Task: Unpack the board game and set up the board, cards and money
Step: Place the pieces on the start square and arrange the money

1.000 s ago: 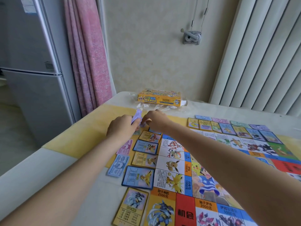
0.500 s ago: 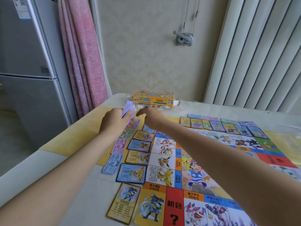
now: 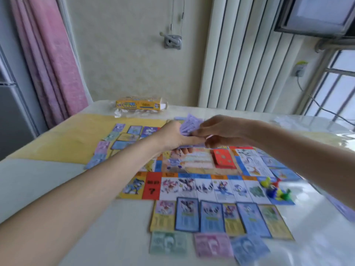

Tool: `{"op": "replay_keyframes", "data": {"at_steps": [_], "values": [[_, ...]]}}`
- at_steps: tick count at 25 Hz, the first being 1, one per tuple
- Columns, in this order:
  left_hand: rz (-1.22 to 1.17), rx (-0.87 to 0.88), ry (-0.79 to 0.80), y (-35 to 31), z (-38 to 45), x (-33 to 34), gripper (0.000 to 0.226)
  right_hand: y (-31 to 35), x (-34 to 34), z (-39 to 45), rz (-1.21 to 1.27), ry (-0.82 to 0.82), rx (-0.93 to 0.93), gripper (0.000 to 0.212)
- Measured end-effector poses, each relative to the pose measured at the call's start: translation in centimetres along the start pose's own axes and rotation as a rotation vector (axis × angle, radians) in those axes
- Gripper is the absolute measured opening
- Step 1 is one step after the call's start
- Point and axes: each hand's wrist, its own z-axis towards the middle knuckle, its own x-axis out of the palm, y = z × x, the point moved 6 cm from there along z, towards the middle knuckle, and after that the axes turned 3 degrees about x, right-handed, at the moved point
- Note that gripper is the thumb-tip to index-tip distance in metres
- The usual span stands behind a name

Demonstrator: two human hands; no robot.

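Note:
The colourful game board (image 3: 203, 187) lies flat on the table, blurred by camera motion. My left hand (image 3: 172, 135) holds a stack of purple money notes (image 3: 189, 124) above the board's middle. My right hand (image 3: 221, 131) meets it from the right and pinches the notes. Rows of property cards (image 3: 219, 217) line the near edge, with more cards (image 3: 123, 139) along the left edge. Green, pink and blue money notes (image 3: 209, 244) lie nearest to me. A red card deck (image 3: 223, 159) sits on the board.
The yellow game box (image 3: 139, 104) and a clear plastic wrapper (image 3: 130, 112) lie at the table's far edge. Coloured plastic pawns (image 3: 274, 191) stand at the board's near right corner. A pink curtain (image 3: 51, 60) and a fridge (image 3: 9, 108) stand on the left.
The view has swung right and down, so the near cards, money and pawns now show. Both hands have moved from the far left corner to above the board's middle, still holding purple notes.

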Motion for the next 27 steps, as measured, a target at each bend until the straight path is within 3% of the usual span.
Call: {"op": "replay_keyframes", "data": {"at_steps": [2, 6, 10, 15, 18, 21, 23, 25, 27], "values": [[0.007, 0.007, 0.12, -0.5, -1.5, 3.7, 0.016, -2.9, -0.1, -3.3, 0.021, 0.021, 0.075, 0.003], [-0.115, -0.06, 0.123, -1.2, -3.6, 7.3, 0.03, -5.6, -0.4, -8.2, 0.041, 0.046, 0.05, 0.011], [-0.063, -0.136, 0.147, -1.2, -4.6, 9.0, 0.03, -7.8, 0.1, -12.7, -0.364, 0.075, 0.051, 0.016], [-0.066, -0.171, 0.188, -1.9, -4.3, 12.2, 0.033, -10.9, 0.0, -16.0, -0.504, 0.046, 0.055, 0.018], [-0.069, -0.208, 0.216, -2.2, -3.8, 14.0, 0.029, -11.7, 0.0, -16.1, -0.807, -0.028, 0.018, 0.009], [-0.089, -0.214, 0.257, -2.7, -3.3, 15.1, 0.019, -10.9, -0.4, -16.3, -0.963, -0.058, 0.008, 0.021], [-0.123, -0.221, 0.266, -2.9, -3.1, 15.3, 0.017, -9.5, -1.8, -16.3, -0.904, -0.164, -0.002, 0.023], [-0.204, -0.244, 0.248, -3.1, -2.8, 15.4, 0.012, -7.7, -4.1, -16.3, -0.81, -0.422, -0.081, 0.014], [-0.337, -0.278, 0.214, -3.1, -2.5, 15.8, 0.005, -6.5, -5.3, -16.8, -0.767, -0.586, -0.187, 0.028]]}}
